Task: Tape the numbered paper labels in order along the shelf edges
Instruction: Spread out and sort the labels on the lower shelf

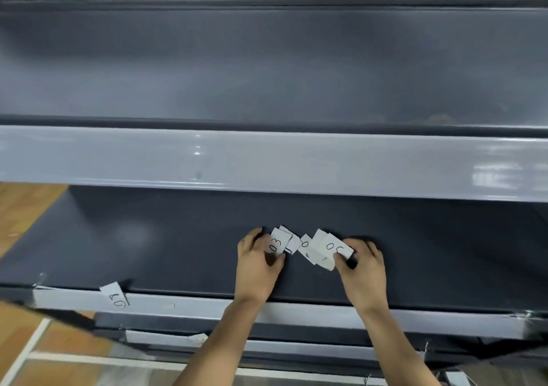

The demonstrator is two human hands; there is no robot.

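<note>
Head view — palms down — left hand (256, 267) fingers (252, 238) pinching label 03 (277, 244), right hand (366, 270) label 05 (338, 247).

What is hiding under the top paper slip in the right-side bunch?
Under the top slip, more white slips fan out over the dark shelf. One shows a handwritten 0. The other numbers are covered, so their count is unclear.
</note>
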